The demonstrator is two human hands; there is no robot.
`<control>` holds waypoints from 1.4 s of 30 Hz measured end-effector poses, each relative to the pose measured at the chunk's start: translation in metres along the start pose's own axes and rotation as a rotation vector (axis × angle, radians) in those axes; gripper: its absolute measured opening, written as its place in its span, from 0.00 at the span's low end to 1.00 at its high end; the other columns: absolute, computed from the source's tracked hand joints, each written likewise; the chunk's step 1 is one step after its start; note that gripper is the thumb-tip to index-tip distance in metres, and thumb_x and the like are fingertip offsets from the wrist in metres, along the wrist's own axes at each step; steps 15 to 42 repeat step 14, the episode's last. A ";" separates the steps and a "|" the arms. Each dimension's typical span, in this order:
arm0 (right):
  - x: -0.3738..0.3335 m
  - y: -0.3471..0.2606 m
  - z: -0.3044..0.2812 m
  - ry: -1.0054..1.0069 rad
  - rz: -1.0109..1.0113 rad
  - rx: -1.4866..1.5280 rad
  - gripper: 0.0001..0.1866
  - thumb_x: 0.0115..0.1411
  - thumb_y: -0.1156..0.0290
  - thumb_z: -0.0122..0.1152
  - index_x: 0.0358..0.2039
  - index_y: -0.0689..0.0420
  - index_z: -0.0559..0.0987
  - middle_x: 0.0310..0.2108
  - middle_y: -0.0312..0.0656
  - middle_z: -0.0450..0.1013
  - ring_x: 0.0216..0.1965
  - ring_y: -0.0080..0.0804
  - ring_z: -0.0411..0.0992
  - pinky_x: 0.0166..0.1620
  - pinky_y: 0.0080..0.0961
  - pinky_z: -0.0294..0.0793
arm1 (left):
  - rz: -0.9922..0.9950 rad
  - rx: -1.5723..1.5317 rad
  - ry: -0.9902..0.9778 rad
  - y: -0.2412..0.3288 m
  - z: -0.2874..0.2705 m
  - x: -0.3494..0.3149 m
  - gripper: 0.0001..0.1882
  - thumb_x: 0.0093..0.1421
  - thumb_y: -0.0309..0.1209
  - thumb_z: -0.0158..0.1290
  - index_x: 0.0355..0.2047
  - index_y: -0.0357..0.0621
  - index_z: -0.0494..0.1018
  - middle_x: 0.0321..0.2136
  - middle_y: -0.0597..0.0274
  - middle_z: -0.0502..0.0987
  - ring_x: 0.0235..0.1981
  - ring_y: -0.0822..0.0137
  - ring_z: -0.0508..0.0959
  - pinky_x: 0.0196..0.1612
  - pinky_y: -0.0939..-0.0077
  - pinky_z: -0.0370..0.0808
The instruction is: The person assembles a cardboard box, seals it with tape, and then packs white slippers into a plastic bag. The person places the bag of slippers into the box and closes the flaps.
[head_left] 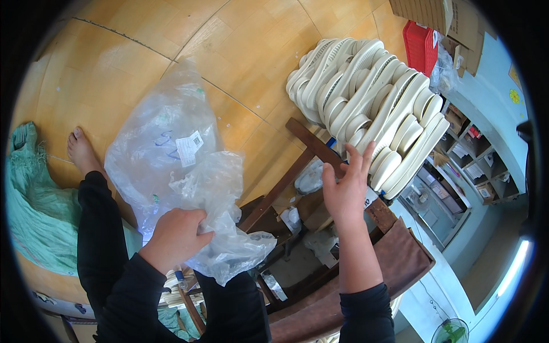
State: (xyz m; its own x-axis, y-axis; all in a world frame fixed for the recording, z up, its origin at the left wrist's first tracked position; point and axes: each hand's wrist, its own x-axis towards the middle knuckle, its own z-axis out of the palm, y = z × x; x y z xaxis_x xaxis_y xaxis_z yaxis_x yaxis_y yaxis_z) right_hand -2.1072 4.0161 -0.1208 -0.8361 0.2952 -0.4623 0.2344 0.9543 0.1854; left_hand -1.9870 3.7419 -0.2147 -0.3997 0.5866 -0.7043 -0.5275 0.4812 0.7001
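A large clear plastic bag [151, 120] with blue marker strokes hangs in front of me on the left, and a white label [189, 148] is stuck to it. My left hand [174, 239] is closed on the gathered end of this bag. To the right, my right hand [347, 194] is raised with its fingers spread and holds nothing. Its fingertips are at the near edge of a big pile of cream-white shoe soles [357, 97], stacked in slanting rows; I cannot tell whether they touch.
A brown wooden frame [280, 191] stands between the bag and the soles, with a brown padded piece [394, 266] beside it. A green woven sack [43, 206] lies at the left by my bare foot [84, 150]. A red basket [418, 47] and cardboard boxes [420, 11] stand at the far right.
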 end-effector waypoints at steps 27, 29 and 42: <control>0.017 0.023 -0.023 0.034 0.017 0.048 0.17 0.56 0.68 0.65 0.45 0.62 0.76 0.68 0.64 0.50 0.25 0.33 0.76 0.34 0.29 0.78 | 0.002 0.038 0.002 0.001 -0.001 0.000 0.14 0.51 0.38 0.60 0.29 0.38 0.76 0.23 0.46 0.78 0.32 0.45 0.79 0.38 0.53 0.74; 0.017 0.023 -0.023 0.034 0.017 0.048 0.17 0.56 0.68 0.65 0.45 0.62 0.76 0.68 0.64 0.50 0.25 0.33 0.76 0.34 0.29 0.78 | 0.002 0.038 0.002 0.001 -0.001 0.000 0.14 0.51 0.38 0.60 0.29 0.38 0.76 0.23 0.46 0.78 0.32 0.45 0.79 0.38 0.53 0.74; 0.017 0.023 -0.023 0.034 0.017 0.048 0.17 0.56 0.68 0.65 0.45 0.62 0.76 0.68 0.64 0.50 0.25 0.33 0.76 0.34 0.29 0.78 | 0.002 0.038 0.002 0.001 -0.001 0.000 0.14 0.51 0.38 0.60 0.29 0.38 0.76 0.23 0.46 0.78 0.32 0.45 0.79 0.38 0.53 0.74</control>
